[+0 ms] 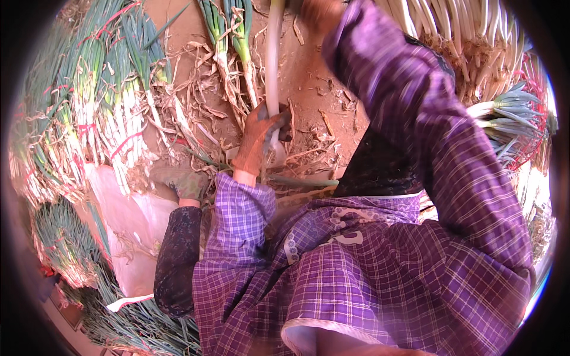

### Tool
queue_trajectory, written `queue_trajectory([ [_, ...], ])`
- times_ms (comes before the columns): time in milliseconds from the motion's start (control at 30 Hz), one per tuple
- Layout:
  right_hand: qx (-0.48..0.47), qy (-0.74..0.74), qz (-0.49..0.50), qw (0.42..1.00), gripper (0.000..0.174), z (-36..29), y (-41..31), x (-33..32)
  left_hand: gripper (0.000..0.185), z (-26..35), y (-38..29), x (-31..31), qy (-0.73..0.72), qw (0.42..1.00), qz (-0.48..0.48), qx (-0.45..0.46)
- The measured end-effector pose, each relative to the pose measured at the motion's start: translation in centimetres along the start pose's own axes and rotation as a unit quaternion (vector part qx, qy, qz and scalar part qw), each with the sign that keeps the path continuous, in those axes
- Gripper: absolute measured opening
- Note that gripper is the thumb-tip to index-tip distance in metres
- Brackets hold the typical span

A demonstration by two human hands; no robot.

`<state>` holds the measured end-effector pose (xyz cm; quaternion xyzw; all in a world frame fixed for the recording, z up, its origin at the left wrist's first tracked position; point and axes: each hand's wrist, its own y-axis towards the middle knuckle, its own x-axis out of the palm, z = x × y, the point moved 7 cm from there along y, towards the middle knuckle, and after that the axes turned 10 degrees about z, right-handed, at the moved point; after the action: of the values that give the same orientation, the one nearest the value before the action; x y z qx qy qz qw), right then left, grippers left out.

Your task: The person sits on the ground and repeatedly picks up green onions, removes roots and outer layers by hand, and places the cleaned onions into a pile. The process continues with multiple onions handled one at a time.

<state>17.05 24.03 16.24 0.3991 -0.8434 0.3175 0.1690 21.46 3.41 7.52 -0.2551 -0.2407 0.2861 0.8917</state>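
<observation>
A long white-stemmed green onion (272, 66) stands nearly upright in the picture, its root end low and its upper part cut off by the top edge. Around its lower stem my left hand (262, 133), in a brown-orange work glove, is closed. At the top edge my right hand (323, 15) is blurred by motion, just right of the onion's upper part; whether it touches the onion or holds anything cannot be told. Two thinner green onions (244, 58) with dry outer leaves lie on the soil to the left.
Bundles of green onions tied with red string (129, 115) fill the left side. Peeled white onion stems (472, 40) are piled at the upper right, near a leafy bundle (516, 111). Pale plastic sheeting (133, 222) lies lower left. Dry husks (327, 122) litter the soil.
</observation>
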Motion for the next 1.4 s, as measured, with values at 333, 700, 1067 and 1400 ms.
queue_trajectory([
  [333, 0.166, -0.052, 0.187, 0.967, 0.039, 17.7, 0.3, -6.1, 0.041, -3.0, -2.6, -0.8, -0.199, 0.972, 0.0, -0.123],
  [700, 0.188, -0.061, 0.326, 0.924, 0.039, 17.1, 3.6, -11.3, 0.015, -0.5, -15.0, 3.6, -0.001, 0.973, 0.158, -0.166],
  [1067, 0.105, -0.224, 0.135, 0.96, 0.032, 12.9, -9.3, -7.1, 0.06, -4.5, -6.2, -7.4, 0.432, 0.895, 0.084, 0.066],
  [1400, 0.16, -0.262, 0.08, 0.948, 0.038, 3.7, -30.2, -7.6, 0.052, 5.2, 3.2, 9.4, -0.381, 0.907, -0.178, 0.018],
])
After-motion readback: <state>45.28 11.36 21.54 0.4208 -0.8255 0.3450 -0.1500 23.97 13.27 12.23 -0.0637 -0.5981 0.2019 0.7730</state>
